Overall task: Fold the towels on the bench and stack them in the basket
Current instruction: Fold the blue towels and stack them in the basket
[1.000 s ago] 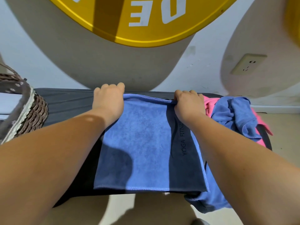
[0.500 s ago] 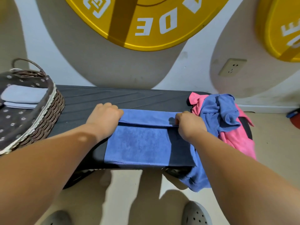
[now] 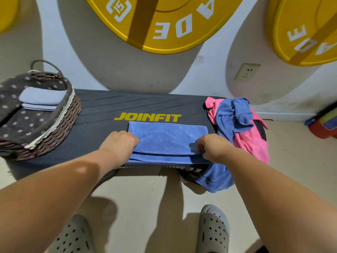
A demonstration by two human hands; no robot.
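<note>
Bench (image 3: 102, 110): dark, long axis left-right.
Basket (image 3: 54, 128), left end: two folded pale towels (image 3: 42, 97) inside.
Blue towel (image 3: 167, 137): folded, mid-bench near front edge, long axis along bench.
Left hand (image 3: 118, 143), right hand (image 3: 213, 148): fingers curled, gripping its ends.

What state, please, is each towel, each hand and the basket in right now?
blue towel: folded over, flat on the bench.
left hand: grips the towel's left end.
right hand: pinches its right end.
basket: holds folded towels.
towel pile: crumpled, unfolded.
</note>
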